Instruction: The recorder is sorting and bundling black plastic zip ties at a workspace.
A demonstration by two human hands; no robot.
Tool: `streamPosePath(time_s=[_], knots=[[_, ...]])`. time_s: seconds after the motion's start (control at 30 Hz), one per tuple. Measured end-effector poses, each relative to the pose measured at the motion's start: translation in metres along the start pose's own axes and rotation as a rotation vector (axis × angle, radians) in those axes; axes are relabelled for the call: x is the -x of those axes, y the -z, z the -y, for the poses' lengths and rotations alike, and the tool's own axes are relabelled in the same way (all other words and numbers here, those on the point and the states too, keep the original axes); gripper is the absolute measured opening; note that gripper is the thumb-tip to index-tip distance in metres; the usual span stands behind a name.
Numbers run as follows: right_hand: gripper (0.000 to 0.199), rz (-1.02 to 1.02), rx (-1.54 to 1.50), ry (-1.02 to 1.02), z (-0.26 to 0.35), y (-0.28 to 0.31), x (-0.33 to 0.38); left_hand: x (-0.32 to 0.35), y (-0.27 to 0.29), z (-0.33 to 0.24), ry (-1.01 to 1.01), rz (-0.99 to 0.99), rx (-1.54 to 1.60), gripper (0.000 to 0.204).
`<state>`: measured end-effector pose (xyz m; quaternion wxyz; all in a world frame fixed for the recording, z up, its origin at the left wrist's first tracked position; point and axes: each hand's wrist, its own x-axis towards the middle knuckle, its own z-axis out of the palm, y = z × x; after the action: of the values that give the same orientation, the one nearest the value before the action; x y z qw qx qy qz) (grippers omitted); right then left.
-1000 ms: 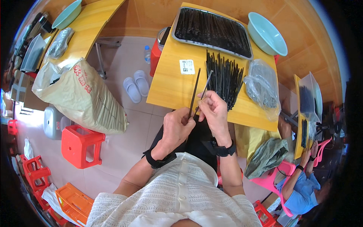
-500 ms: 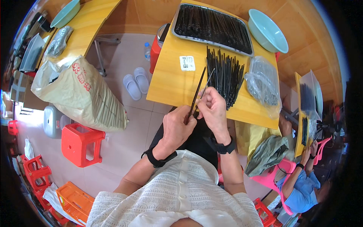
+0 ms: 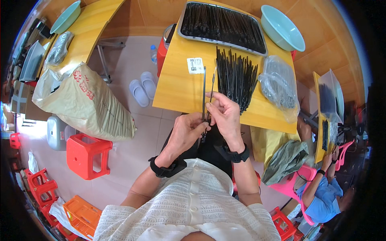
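My left hand is closed round the lower part of a long thin black stick, which stands nearly upright in front of the table edge. Close beside it, my right hand pinches a thinner rod with a pale tip. Both hands almost touch over my lap, and the fingers hide the lower parts of the two pieces. Just beyond my right hand, a fanned bundle of black sticks lies on the yellow table. A clear plastic bag of thin pieces lies to its right.
At the table's far side are a metal tray full of dark sticks and a pale green basin. A white label lies left of the bundle. On the left stand a large sack and a red stool. A co-worker sits at right.
The black stick and the thin rod have swung from a rightward slant to nearly upright and parallel. My left fingers have opened out slightly round the stick. The view has shifted a little.
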<state>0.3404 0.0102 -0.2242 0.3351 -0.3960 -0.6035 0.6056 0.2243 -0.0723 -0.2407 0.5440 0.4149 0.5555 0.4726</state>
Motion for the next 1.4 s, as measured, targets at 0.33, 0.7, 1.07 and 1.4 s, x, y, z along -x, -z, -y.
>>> streamPosePath(time_s=[0.33, 0.7, 1.07, 1.4], knots=[[0.031, -0.031, 0.383, 0.124, 0.01, 0.01, 0.028, -0.011, 0.001, -0.014, 0.001, -0.116, 0.401, 0.014], [0.025, -0.031, 0.393, 0.124, 0.033, 0.022, 0.019, -0.047, -0.005, -0.029, -0.105, -0.024, 0.367, 0.011], [0.02, -0.216, 0.471, 0.028, 0.066, 0.093, -0.049, -0.096, 0.044, 0.004, -0.296, -0.467, -0.132, 0.022], [0.019, -0.304, 0.728, 0.011, 0.075, 0.127, -0.22, -0.098, 0.043, 0.002, -0.321, -0.52, -0.293, 0.013]])
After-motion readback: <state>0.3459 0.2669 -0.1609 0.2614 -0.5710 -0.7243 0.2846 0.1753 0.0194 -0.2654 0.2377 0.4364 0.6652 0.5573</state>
